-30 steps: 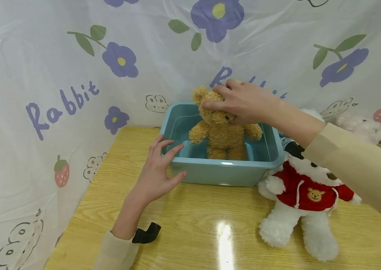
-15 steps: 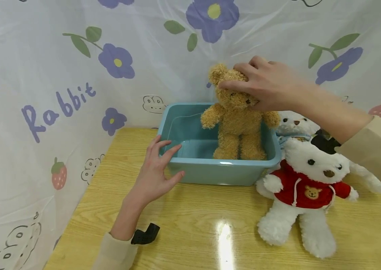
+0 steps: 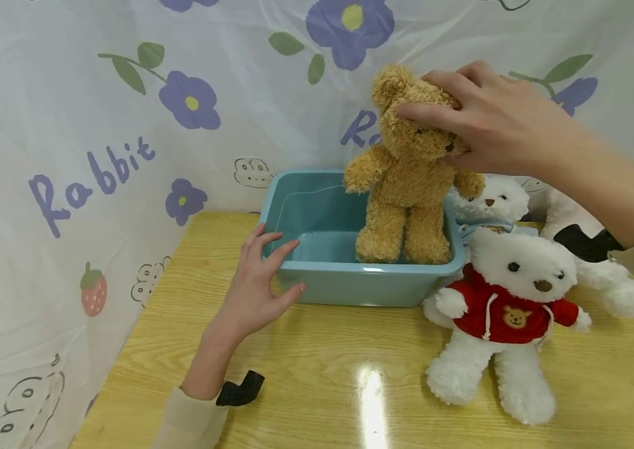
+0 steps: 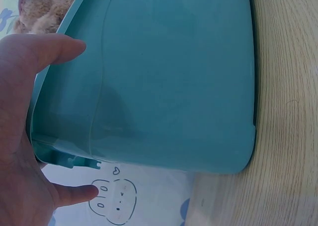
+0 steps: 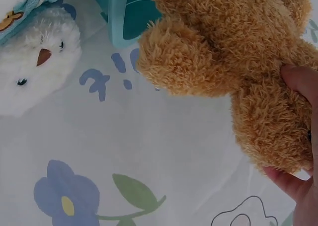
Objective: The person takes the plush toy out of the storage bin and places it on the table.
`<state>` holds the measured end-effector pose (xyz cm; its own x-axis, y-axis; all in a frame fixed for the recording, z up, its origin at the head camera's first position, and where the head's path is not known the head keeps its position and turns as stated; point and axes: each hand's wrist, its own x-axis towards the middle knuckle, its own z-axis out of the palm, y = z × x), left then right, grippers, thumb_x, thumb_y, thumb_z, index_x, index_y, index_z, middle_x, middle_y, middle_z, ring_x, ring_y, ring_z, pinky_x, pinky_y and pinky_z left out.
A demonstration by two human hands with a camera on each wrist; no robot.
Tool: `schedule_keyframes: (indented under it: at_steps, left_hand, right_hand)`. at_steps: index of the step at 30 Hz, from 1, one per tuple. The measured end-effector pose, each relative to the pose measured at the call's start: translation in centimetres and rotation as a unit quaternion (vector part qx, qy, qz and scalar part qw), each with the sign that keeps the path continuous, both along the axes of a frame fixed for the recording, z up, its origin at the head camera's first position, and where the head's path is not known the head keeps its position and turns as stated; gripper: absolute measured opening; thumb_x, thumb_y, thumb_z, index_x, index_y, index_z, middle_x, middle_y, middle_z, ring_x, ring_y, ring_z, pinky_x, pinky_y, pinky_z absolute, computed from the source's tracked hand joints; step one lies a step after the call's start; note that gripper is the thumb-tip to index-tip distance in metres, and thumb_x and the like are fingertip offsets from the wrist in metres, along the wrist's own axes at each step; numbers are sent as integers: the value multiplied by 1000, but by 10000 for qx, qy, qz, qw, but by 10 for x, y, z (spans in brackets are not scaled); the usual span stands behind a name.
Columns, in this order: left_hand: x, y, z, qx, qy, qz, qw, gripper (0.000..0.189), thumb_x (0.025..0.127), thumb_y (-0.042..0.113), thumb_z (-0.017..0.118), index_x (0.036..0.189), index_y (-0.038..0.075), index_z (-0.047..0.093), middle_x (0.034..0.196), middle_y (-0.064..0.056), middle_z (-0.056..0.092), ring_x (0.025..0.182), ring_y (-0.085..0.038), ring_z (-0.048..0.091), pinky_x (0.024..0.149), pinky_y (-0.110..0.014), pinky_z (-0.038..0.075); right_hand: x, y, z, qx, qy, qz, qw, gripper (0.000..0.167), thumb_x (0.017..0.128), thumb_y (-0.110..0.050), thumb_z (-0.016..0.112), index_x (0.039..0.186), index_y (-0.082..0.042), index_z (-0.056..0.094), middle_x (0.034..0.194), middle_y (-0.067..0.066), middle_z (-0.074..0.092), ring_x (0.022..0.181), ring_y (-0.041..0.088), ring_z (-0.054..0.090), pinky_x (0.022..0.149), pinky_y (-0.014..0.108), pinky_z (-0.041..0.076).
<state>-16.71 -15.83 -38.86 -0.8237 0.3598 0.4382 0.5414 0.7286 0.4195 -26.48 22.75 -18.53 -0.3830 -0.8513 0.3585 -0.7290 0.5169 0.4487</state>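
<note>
A brown teddy bear hangs upright over the right half of a blue plastic bin, its feet level with the rim. From the right, my right hand grips the bear's head, thumb across the front and fingers over the top. In the right wrist view the fluffy bear fills the upper right, and fingers press into its head. My left hand rests at the bin's front left corner with fingers spread. The left wrist view has the thumb before the bin's front wall; some fingers are hidden behind the rim.
Right of the bin sits a white bear in a red hoodie. Behind it are a white bear in light blue and another white plush. All stand on a wooden table before a flower-printed cloth.
My right hand has lifted the teddy bear up and to the right from inside the bin. More of the white bears shows as the arm moved. The left hand has stayed at the corner.
</note>
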Motion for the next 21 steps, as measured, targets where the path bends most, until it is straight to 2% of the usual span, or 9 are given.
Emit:
schedule_keyframes:
  at_steps: [6, 13, 16, 19, 21]
  left_hand:
    - [0, -1, 0, 25, 13, -13, 10000, 64, 86, 27, 82, 144, 12, 59, 149, -18, 40, 155, -36, 9, 112, -66, 29]
    - [-1, 0, -1, 18, 22, -24, 10000, 61, 86, 26, 81, 141, 12, 61, 148, -18, 40, 155, -35, 9, 112, -65, 30]
    - [-2, 1, -1, 33, 19, -36, 10000, 59, 85, 26, 81, 140, 12, 61, 148, -18, 41, 155, -35, 9, 111, -65, 31]
    - [-2, 1, -2, 39, 19, -51, 10000, 59, 85, 26, 81, 139, 12, 62, 147, -18, 40, 155, -35, 9, 111, -65, 31]
    - [-3, 1, -2, 30, 21, -55, 10000, 58, 85, 26, 81, 139, 12, 62, 147, -18, 40, 155, -35, 9, 111, -65, 31]
  right_hand:
    - [1, 7, 2, -236, 260, 489, 9982, 104, 67, -2, 91, 155, -20, 40, 150, 27, 39, 115, 55, 46, 78, 64, 50]
    - [3, 11, 5, -317, 528, 907, 9940, 105, 63, 4, 87, 155, -15, 41, 153, 26, 39, 109, 57, 44, 83, 65, 45]
    - [6, 16, 10, -321, 636, 862, 9937, 105, 63, 4, 87, 155, -13, 40, 153, 27, 38, 110, 58, 43, 83, 65, 45]
    - [9, 23, 16, -459, 745, 673, 9939, 101, 65, 5, 86, 153, -14, 41, 153, 25, 38, 112, 58, 43, 75, 65, 46]
    - [11, 29, 21, -623, 812, 601, 9929, 93, 69, 6, 81, 152, -14, 43, 153, 24, 39, 112, 57, 42, 71, 65, 45]
